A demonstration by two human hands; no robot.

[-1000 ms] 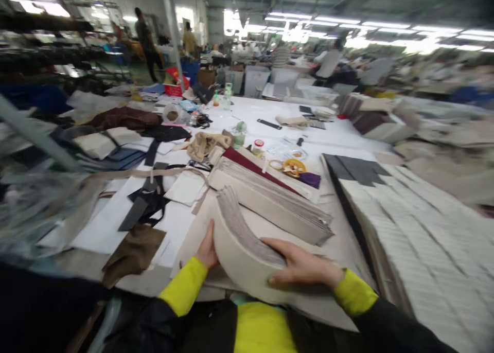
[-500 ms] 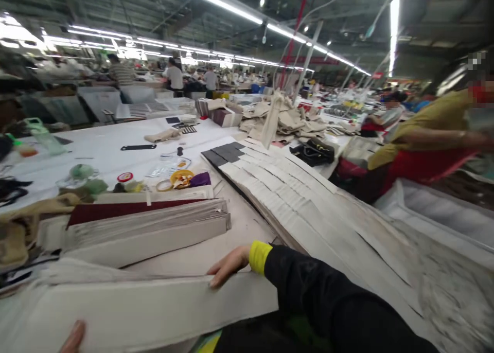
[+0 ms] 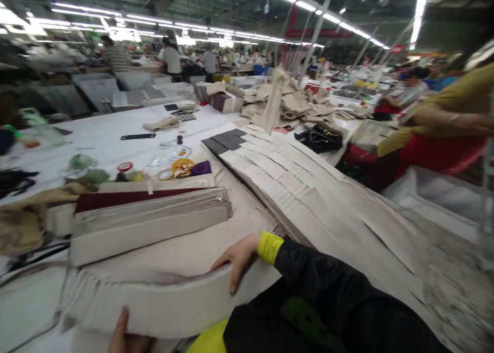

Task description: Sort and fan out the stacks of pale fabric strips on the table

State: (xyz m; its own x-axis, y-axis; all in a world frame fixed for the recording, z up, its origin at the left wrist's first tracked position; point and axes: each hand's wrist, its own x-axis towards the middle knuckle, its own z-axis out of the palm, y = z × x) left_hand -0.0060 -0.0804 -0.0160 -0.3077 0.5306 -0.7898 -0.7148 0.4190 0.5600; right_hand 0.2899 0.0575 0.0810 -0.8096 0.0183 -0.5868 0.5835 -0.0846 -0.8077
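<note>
A thick bundle of long off-white fabric strips (image 3: pixel 165 304) stands on edge close to my body, bowed along its length. At its lower left my left hand (image 3: pixel 129 335) grips it, thumb against the front face and fingers underneath. My right hand (image 3: pixel 241 258) is closed over the top edge near the right end, its wrist in a yellow cuff. The left end of the bundle is fanned into many layers. Just beyond lies another stack of similar strips (image 3: pixel 150 227), with a dark red piece (image 3: pixel 116 199) behind its top edge.
A long layered pile of cut white sheets (image 3: pixel 293 188) with dark grey pieces (image 3: pixel 224 140) runs along the right. Tape rolls, a purple item (image 3: pixel 201 168) and a green bottle (image 3: pixel 42 126) lie leftward. Beige pieces (image 3: pixel 293 98) are heaped behind. A co-worker's arm (image 3: pixel 443 116) is at right.
My left hand and the bundle's left end have moved right, and the layers there now show fanned. My right hand's fingers have come further over the front face. The view has tilted slightly down.
</note>
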